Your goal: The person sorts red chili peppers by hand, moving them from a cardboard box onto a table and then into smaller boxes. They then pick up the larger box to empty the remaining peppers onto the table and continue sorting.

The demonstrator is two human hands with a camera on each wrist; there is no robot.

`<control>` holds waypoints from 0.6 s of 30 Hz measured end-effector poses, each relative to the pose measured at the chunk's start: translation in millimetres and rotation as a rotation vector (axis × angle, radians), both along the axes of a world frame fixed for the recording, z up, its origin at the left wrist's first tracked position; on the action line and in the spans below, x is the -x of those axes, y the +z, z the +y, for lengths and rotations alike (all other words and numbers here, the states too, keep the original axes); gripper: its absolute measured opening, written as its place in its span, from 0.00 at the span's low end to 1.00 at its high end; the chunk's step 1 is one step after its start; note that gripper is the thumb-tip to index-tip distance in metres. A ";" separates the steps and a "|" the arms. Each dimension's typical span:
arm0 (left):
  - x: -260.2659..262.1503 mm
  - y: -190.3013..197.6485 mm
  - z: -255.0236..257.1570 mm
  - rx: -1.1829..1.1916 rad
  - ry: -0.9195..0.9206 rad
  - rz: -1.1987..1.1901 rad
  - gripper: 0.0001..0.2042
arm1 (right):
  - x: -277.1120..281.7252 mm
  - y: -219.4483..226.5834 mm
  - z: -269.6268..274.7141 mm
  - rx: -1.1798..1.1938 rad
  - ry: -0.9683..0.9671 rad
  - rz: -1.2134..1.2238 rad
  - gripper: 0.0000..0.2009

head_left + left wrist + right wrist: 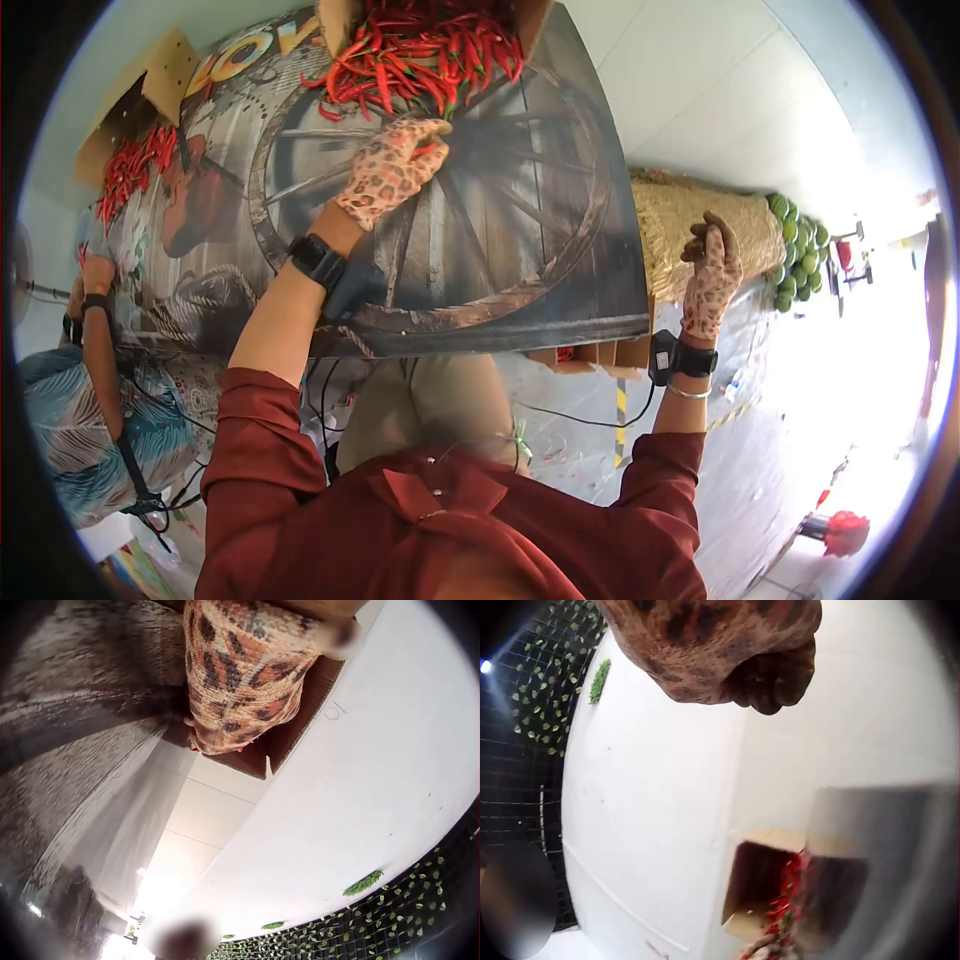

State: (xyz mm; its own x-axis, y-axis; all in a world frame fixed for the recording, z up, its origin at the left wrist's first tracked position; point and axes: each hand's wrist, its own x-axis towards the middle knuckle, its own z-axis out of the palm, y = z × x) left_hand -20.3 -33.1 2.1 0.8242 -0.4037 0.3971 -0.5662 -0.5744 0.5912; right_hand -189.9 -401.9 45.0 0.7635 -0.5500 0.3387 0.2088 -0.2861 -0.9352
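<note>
In a leopard-print glove, my left hand [393,172] is over the wagon-wheel-patterned table [480,240], just below the heap of red chili peppers [430,55]. It pinches a red chili pepper [426,150] between thumb and fingers. The left wrist view shows the back of this glove [244,675], which hides most of the grip. My right hand [713,265], gloved alike with dark fingertips, is raised past the table's right edge. Its fingers [769,686] are curled in, and nothing shows in them.
The heap spills from a cardboard box [337,25]. At the left, another box [165,75] has more chili peppers [135,170] in front, near another person's hand [97,272]. Cartons [600,357] stand below the table's right edge. Green round produce [797,250] lies beyond a gold-wrapped surface [690,220].
</note>
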 end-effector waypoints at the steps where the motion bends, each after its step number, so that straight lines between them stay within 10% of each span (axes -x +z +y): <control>1: 2.7 3.7 0.6 -0.001 0.005 0.016 0.13 | -9.2 18.4 18.9 0.013 0.014 -0.005 0.13; 8: 2.2 -7.5 2.2 0.030 0.100 -0.072 0.11 | -129.3 46.8 111.0 0.394 0.547 0.167 0.22; 18: 0.7 -3.9 5.6 0.048 0.046 -0.014 0.10 | -336.5 29.7 185.0 1.331 0.348 0.375 0.37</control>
